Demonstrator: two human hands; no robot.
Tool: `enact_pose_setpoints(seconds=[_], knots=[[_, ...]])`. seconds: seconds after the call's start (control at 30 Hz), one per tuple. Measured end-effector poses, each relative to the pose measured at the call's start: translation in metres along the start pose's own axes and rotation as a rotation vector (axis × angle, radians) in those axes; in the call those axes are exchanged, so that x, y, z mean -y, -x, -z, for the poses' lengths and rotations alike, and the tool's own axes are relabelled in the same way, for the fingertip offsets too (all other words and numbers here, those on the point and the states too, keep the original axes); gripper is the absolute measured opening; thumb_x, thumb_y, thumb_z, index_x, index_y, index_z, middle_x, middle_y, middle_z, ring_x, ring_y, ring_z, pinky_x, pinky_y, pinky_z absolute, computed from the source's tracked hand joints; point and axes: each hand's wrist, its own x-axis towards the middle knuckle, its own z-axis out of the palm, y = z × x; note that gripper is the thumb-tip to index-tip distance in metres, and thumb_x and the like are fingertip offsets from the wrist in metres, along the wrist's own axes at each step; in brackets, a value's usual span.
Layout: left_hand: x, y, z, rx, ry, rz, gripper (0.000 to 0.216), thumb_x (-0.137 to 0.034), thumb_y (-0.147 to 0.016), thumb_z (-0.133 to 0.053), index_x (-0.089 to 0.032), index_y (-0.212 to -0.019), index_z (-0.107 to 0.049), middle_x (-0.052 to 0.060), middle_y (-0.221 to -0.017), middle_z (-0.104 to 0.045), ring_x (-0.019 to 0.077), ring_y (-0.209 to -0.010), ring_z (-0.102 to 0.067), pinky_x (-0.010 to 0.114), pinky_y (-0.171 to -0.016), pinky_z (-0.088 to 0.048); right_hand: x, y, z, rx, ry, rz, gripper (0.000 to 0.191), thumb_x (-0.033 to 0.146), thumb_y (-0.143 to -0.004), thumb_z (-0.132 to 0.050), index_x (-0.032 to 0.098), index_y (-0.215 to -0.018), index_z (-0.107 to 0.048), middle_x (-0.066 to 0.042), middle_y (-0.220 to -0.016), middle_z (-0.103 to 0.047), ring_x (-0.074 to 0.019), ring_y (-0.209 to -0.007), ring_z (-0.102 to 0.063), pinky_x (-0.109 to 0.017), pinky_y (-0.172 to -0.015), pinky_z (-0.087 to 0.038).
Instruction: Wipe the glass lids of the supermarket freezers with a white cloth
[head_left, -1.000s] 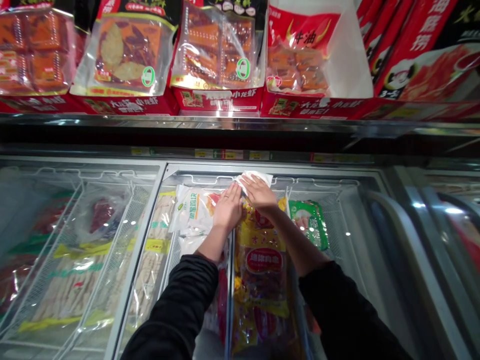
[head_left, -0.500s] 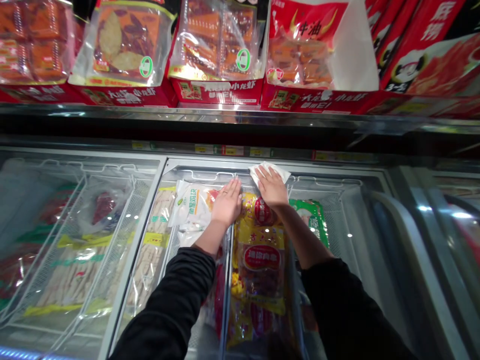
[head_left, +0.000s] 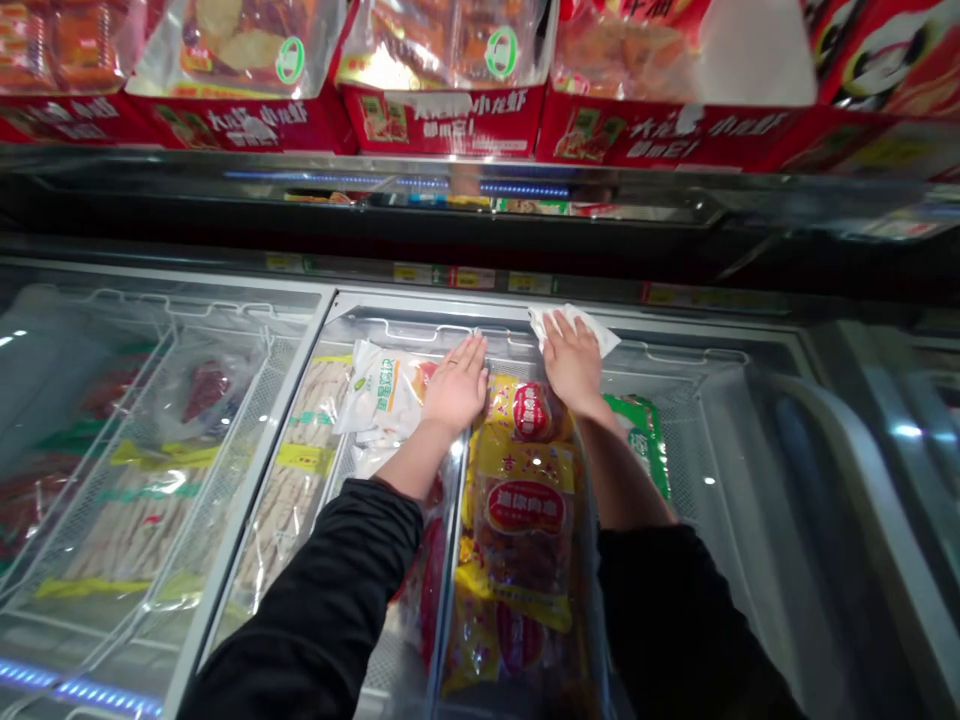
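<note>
My right hand (head_left: 573, 362) lies flat, fingers stretched out, pressing a white cloth (head_left: 596, 329) onto the glass lid (head_left: 690, 440) of a chest freezer, close to its far frame. My left hand (head_left: 455, 384) rests flat on the same glass just to the left, fingers together and extended, holding nothing. Under the glass between my hands lie yellow and red sausage packs (head_left: 523, 500). A white bag with green print (head_left: 381, 396) lies beneath my left hand's side. Both arms wear black sleeves.
A green pack (head_left: 643, 440) lies under the glass to the right. The left lid (head_left: 150, 470) covers wire baskets with long pale packets. Above, a steel shelf (head_left: 480, 175) carries red boxes (head_left: 450, 118) of bagged food. A curved freezer end (head_left: 847, 470) sits at the right.
My right hand has slid the cloth to the right and farther along the back edge of the glass. My left hand stayed almost in place. The view has tilted down.
</note>
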Motion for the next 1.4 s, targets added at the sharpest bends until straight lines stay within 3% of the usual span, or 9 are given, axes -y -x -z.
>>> enact_pose_setpoints(seconds=[0.23,0.4,0.5,0.7,0.87,1.0,1.17,1.27,1.4], knots=[[0.001,0.000,0.001,0.008,0.012,0.002,0.055,-0.022,-0.103,-0.037,-0.015,-0.157,-0.039,0.004,-0.164,-0.037,0.0178,-0.154,-0.029,0.038,-0.129,-0.024,-0.012,0.025,0.015,0.209,-0.071,0.294,0.050,0.029,-0.105,-0.040,0.028,-0.155,-0.046,0.002,-0.162,-0.042,-0.0287,-0.153,-0.031,-0.054,-0.126,-0.028],[0.000,0.000,0.002,0.011,0.017,0.009,0.056,-0.020,-0.102,-0.038,-0.015,-0.158,-0.038,0.005,-0.164,-0.037,0.0205,-0.154,-0.030,0.041,-0.128,-0.026,-0.047,0.013,0.022,0.172,-0.056,0.149,0.051,0.028,-0.103,-0.041,0.024,-0.153,-0.048,-0.002,-0.163,-0.041,-0.0334,-0.152,-0.031,-0.059,-0.123,-0.030],[0.000,0.001,0.003,0.016,0.013,0.004,0.058,-0.020,-0.102,-0.037,-0.018,-0.160,-0.035,0.004,-0.165,-0.036,0.0219,-0.154,-0.029,0.044,-0.128,-0.027,-0.038,0.008,0.018,0.110,-0.032,0.080,0.053,0.030,-0.103,-0.040,0.025,-0.155,-0.045,-0.005,-0.164,-0.038,-0.0376,-0.152,-0.029,-0.066,-0.121,-0.028],[0.001,0.001,0.001,-0.008,-0.008,-0.020,0.056,-0.020,-0.102,-0.036,-0.018,-0.158,-0.037,0.005,-0.166,-0.034,0.0194,-0.154,-0.029,0.042,-0.128,-0.028,0.000,0.060,0.020,0.183,-0.050,0.317,0.052,0.026,-0.103,-0.041,0.032,-0.154,-0.045,0.002,-0.163,-0.041,-0.0311,-0.153,-0.030,-0.060,-0.124,-0.027],[0.003,0.000,-0.002,-0.038,-0.011,-0.042,0.054,-0.022,-0.102,-0.038,-0.012,-0.155,-0.042,0.009,-0.163,-0.039,0.0205,-0.152,-0.033,0.040,-0.127,-0.028,-0.003,0.093,0.031,0.220,-0.060,0.360,0.054,0.025,-0.103,-0.043,0.032,-0.156,-0.042,0.003,-0.163,-0.040,-0.0266,-0.153,-0.031,-0.054,-0.126,-0.030],[0.002,0.006,0.002,-0.114,-0.049,-0.114,0.053,-0.022,-0.103,-0.038,-0.012,-0.155,-0.040,0.010,-0.163,-0.039,0.0201,-0.151,-0.036,0.038,-0.127,-0.029,-0.013,0.100,0.049,0.151,-0.058,0.357,0.060,0.025,-0.103,-0.043,0.027,-0.162,-0.029,0.001,-0.170,-0.024,-0.0254,-0.156,-0.024,-0.048,-0.127,-0.030],[-0.037,0.020,0.008,-0.065,-0.116,-0.400,0.053,-0.020,-0.104,-0.035,-0.015,-0.157,-0.039,0.007,-0.164,-0.037,0.0190,-0.154,-0.030,0.037,-0.128,-0.026,-0.040,0.124,0.060,0.021,0.026,0.115,0.059,0.024,-0.104,-0.033,0.016,-0.162,-0.028,-0.007,-0.168,-0.030,-0.0269,-0.156,-0.025,-0.047,-0.126,-0.031],[-0.078,0.019,-0.003,-0.056,-0.117,-0.415,0.054,-0.024,-0.105,-0.035,-0.016,-0.158,-0.036,0.006,-0.166,-0.033,0.0184,-0.155,-0.027,0.039,-0.129,-0.022,-0.058,0.131,0.055,0.059,0.055,0.037,0.058,0.029,-0.105,-0.030,0.009,-0.158,-0.036,-0.011,-0.164,-0.037,-0.0282,-0.152,-0.033,-0.046,-0.125,-0.033],[-0.109,-0.008,-0.021,0.123,-0.077,-0.363,0.054,-0.027,-0.105,-0.034,-0.020,-0.159,-0.036,0.002,-0.166,-0.033,0.0188,-0.154,-0.029,0.042,-0.129,-0.022,-0.071,0.127,0.051,0.096,0.107,0.079,0.058,0.037,-0.105,-0.030,0.016,-0.158,-0.038,-0.007,-0.164,-0.038,-0.0280,-0.152,-0.033,-0.051,-0.125,-0.032]])
